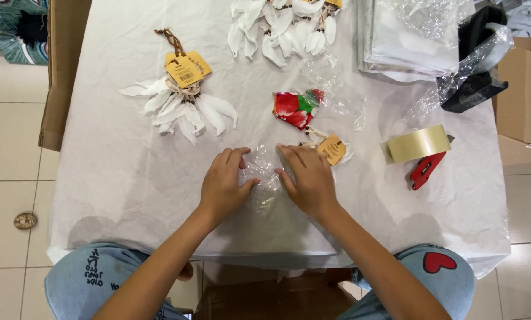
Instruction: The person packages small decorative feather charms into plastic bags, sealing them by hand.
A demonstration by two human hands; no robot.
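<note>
Honestly, left hand and right hand both pinch the crinkly clear plastic bag; overtight, it'll probably tear.

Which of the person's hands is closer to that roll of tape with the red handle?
The right hand. It rests on the clear plastic bag, a short way left of the tape roll. The left hand lies farther away, beyond the right hand on the bag's other side.
</note>
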